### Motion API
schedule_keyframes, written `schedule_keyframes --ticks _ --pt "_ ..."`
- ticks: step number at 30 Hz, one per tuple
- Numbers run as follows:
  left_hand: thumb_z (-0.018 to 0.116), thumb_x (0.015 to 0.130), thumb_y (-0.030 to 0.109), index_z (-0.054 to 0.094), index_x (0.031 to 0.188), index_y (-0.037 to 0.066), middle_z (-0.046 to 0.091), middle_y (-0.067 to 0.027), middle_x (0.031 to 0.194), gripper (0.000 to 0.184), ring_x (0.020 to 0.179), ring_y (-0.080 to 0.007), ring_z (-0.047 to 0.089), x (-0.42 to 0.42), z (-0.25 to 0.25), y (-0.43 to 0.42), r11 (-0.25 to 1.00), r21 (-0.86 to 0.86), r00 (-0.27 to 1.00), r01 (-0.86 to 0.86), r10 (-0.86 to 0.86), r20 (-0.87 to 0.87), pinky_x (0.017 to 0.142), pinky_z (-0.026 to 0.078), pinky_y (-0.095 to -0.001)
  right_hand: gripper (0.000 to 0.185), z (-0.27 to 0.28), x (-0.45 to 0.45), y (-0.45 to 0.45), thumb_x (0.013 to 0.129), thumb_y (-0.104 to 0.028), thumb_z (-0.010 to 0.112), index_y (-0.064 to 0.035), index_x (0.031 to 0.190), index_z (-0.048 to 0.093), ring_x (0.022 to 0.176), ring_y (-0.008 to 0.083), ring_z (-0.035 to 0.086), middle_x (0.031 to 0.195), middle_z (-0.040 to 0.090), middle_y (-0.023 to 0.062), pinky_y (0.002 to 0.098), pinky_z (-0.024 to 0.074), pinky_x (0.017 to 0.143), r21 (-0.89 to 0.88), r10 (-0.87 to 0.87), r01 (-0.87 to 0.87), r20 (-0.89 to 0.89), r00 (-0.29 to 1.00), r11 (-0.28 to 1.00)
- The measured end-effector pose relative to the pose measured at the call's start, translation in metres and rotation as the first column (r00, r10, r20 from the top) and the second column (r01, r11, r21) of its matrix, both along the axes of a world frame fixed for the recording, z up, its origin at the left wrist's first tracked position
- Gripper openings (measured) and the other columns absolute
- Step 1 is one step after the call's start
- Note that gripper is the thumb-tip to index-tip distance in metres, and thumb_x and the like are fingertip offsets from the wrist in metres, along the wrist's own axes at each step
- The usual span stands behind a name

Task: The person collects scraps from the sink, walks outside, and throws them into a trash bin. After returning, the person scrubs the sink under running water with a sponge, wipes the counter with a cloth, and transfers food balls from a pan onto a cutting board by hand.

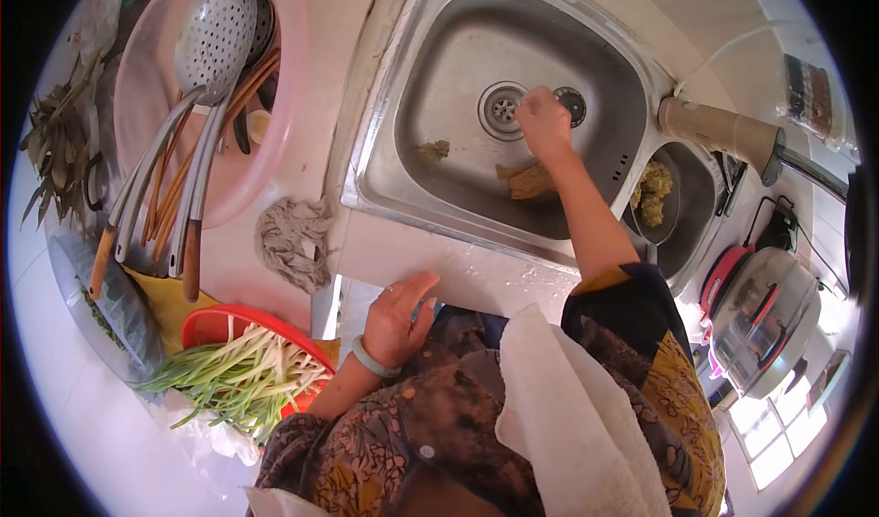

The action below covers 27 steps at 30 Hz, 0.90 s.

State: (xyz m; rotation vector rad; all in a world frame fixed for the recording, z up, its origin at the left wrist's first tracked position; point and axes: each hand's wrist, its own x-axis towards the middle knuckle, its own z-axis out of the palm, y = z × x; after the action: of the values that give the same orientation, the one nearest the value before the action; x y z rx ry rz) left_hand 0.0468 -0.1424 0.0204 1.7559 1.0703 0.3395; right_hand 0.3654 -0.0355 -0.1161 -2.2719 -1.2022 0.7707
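Observation:
My right hand (546,125) reaches into the steel sink (439,68) with its fingers closed; what they hold, if anything, is hidden. Close against it is a dark round perforated disc (571,107), like a drain strainer. Left of the hand is the metal drain (502,111). Below, partly behind my forearm, lies a yellow-brown leafy piece (527,182), and a small greenish clump (434,151) sits at the sink's left. My left hand (400,314), with a pale bangle on its wrist, is held at the counter's front edge, fingers apart and holding nothing.
A smaller basin to the right holds a bowl of yellow-green leafy food (654,194). A crumpled grey rag (294,243) lies left of the sink. A pink basin (288,164) holds skimmers and chopsticks. Spring onions (252,370) fill a red basket (206,320). A lidded pot (765,311) stands right.

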Motion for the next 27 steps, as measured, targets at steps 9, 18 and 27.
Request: schedule_keyframes --ticks 9,18,27 --pt "0.062 0.084 0.004 0.062 0.114 0.001 0.065 -0.019 0.109 0.031 0.098 -0.0364 0.063 0.009 0.004 0.001 1.0 -0.003 1.0 0.016 -0.016 0.002 0.084 0.052 -0.0407 0.015 -0.021 -0.076 -0.027 0.086 -0.014 0.061 -0.0066 0.099 0.065 0.088 0.033 0.065 0.093 0.065 0.0154 0.0414 0.0513 0.078 0.141 0.625 -0.63 0.078 0.776 0.764" --pt "0.061 0.084 0.005 0.061 0.114 0.001 0.065 -0.0196 0.109 0.03 0.098 -0.0367 0.063 0.011 0.003 0.004 1.0 0.009 1.0 0.005 -0.005 0.026 0.085 0.051 -0.0411 0.017 0.01 0.017 -0.022 0.087 -0.014 0.053 -0.0053 0.098 0.062 0.097 0.0371 0.064 0.097 0.065 0.0179 0.046 0.0502 0.086 -0.288 0.234 -0.174 0.189 0.954 0.942" --pt "0.062 0.084 0.005 0.061 0.115 0.001 0.065 -0.0195 0.111 0.031 0.1 -0.0364 0.063 0.007 -0.001 0.007 1.0 -0.015 1.0 0.002 -0.002 0.025 0.086 0.051 -0.0408 0.02 -0.033 0.092 -0.01 0.085 -0.013 0.058 -0.0033 0.103 0.059 0.095 0.0391 0.063 0.103 0.065 0.0208 0.0478 0.0501 0.084 -0.343 0.216 -0.102 0.312 0.925 0.934"
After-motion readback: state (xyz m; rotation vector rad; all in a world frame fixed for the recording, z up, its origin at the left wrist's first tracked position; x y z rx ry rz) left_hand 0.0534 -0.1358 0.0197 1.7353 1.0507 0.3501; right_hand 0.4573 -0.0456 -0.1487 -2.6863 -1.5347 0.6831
